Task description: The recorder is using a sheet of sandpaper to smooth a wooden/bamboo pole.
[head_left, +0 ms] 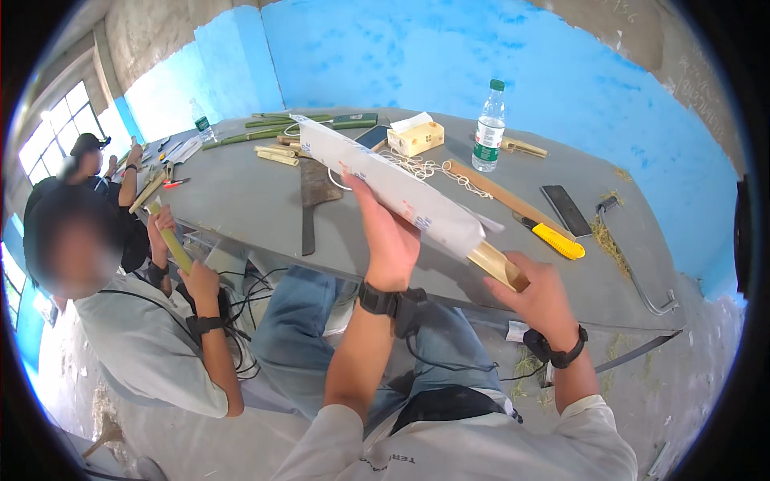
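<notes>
A long white paper sleeve (385, 172) with printed marks slants across my view, wrapped round a length of split bamboo (495, 264). The bamboo's hollow end sticks out at the lower right. My left hand (389, 236) is closed round the middle of the sleeve from below; its thumb shows, its other fingers are hidden behind the paper. At the protruding end, my right hand (539, 293) grips the bamboo between thumb and fingers. Just beyond lie a yellow utility knife (557, 240) and a flat wooden strip (505, 195). A broad-bladed cleaver (319, 188) rests left of the sleeve.
On the grey table (265, 196) stand a water bottle (488, 132) and a tissue box (415, 136). A phone (566, 211), a bent metal rod (634, 268), tangled string (417, 166) and green bamboo stalks (241, 138) lie around. Beside me on the left, a person (144, 337) holds bamboo.
</notes>
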Demonstrator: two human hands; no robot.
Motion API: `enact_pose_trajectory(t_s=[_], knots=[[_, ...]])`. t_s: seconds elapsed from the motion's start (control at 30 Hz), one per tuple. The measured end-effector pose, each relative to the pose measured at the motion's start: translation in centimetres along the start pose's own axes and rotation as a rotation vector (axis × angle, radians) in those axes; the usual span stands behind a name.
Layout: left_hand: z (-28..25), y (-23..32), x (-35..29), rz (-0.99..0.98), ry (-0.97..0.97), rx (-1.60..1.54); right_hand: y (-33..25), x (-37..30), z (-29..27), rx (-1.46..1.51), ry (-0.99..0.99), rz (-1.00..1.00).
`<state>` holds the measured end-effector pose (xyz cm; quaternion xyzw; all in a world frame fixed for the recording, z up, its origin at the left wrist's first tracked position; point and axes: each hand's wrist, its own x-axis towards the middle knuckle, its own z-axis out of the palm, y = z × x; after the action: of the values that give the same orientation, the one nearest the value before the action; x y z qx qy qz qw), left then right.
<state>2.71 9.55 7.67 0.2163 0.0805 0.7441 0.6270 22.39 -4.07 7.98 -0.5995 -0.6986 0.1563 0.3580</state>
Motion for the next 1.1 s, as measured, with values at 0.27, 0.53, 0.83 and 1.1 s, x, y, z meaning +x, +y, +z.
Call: enact_pose_trajectory(t_s=[0.27,0.53,0.83,1.1], knots=[[-0.3,-2.7,0.4,-0.072,0.112,-0.057,-0.4,-0.1,2.2,-0.056,0.107,-0.041],[-2.3,2.4,-0.6,0.005,-0.077,-0.084,0.8,-1.3,0.1,0.063,-0.036,-0.043],[-7.4,5.0,-1.4,-0.028,-0.357,-0.499,4.3,-3.4,-0.3,-0.095,0.051,-0.177],[-5.6,4.0,-5.0,0.087,-0.357,-0.453,4.5,-2.9,0.3,-0.074,0.059,-0.210]])
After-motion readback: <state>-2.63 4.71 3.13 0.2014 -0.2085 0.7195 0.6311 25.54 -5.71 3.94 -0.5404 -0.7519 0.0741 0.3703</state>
